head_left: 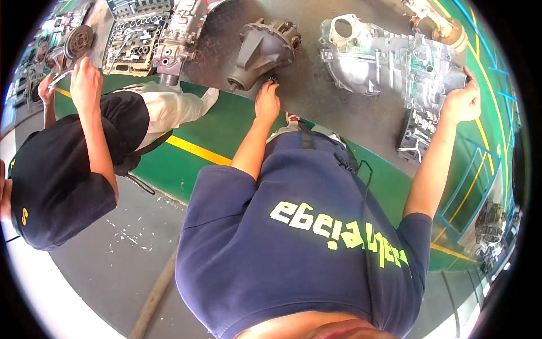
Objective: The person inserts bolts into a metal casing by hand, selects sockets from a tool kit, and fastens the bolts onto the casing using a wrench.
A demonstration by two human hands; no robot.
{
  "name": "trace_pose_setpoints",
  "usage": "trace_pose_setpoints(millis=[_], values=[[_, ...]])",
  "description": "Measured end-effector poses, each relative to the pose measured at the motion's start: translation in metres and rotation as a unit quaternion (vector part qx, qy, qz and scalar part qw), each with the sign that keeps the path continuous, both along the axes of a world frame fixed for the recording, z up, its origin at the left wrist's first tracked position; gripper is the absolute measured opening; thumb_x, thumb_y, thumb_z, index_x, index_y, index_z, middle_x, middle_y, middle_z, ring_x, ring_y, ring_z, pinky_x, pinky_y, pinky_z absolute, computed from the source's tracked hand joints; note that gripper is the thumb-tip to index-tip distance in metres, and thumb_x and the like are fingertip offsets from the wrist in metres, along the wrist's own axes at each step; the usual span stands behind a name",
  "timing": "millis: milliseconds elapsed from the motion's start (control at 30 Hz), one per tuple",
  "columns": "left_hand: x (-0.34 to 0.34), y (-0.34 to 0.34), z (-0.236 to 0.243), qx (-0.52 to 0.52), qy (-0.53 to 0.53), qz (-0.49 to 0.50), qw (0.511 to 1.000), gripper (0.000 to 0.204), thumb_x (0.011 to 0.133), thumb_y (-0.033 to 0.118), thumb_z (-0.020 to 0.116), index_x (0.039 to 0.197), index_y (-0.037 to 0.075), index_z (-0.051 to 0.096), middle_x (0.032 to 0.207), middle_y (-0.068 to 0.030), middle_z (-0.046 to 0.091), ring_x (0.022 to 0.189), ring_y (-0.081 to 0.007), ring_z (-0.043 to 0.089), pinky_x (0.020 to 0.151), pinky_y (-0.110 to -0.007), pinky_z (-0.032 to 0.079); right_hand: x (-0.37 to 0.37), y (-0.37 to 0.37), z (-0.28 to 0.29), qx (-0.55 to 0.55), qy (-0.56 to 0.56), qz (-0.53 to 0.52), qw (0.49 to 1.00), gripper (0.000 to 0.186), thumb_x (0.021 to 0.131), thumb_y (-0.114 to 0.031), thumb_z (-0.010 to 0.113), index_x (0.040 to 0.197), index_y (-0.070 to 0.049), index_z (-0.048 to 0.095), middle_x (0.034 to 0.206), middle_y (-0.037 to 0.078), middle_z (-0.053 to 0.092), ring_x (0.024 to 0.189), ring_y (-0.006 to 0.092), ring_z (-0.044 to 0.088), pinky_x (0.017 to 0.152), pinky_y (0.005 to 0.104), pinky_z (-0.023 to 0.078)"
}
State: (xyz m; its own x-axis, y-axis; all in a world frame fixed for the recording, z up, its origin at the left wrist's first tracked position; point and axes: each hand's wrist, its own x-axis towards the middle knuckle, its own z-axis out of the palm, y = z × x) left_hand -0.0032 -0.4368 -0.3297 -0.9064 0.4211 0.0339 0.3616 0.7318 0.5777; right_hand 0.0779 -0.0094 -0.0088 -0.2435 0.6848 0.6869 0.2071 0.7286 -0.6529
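Upper centre, left hand (267,103) narrowed on a small dark part (273,79) beside the grey housing (262,50); upper right, right hand (462,103) (grip unclear) against the silver casing (390,65), perhaps for steadying.

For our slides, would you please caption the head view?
Left hand beside a dark housing; right hand at a silver casing.

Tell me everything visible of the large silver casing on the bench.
The silver casing looks like cast metal, bulky and flared at its left end, where a round opening shows, with greenish patches along its body. It rests left to right on the grey bench. The right hand is at its right end, seemingly touching it.
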Motion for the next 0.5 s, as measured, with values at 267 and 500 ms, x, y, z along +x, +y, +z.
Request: trace_pose_setpoints(millis=[267, 500], values=[[0.004, 0.007, 0.003, -0.093, -0.015, 0.078, 0.992, 0.057, 0.081, 0.009, 0.064, 0.135, 0.009, 0.047, 0.136, -0.0153, 0.046, 0.121, -0.0366, 0.05, 0.101, -0.047, 0.042, -0.002, -0.006, 0.002, 0.026, 0.005, 0.001, 1.0, 0.032, 0.086, -0.01, 0.047, 0.082, 0.001, 0.077, 0.086, 0.004, 0.076, 0.077, 0.0109, 0.065, 0.072, 0.0242, 0.049], [-0.02, 0.034, 0.011, -0.168, -0.028, 0.018, 0.985, 0.067, 0.082, 0.016, 0.067, 0.143, 0.011, 0.04, 0.143, -0.0143, 0.041, 0.124, -0.0348, 0.047, 0.1, -0.048, 0.042, -0.005, -0.004, 0.006, 0.023, 0.029, -0.009, 0.999, 0.032, 0.087, -0.011, 0.046, 0.084, 0.0, 0.077, 0.088, 0.006, 0.075, 0.079, 0.0128, 0.065, 0.076, 0.0264, 0.051]])
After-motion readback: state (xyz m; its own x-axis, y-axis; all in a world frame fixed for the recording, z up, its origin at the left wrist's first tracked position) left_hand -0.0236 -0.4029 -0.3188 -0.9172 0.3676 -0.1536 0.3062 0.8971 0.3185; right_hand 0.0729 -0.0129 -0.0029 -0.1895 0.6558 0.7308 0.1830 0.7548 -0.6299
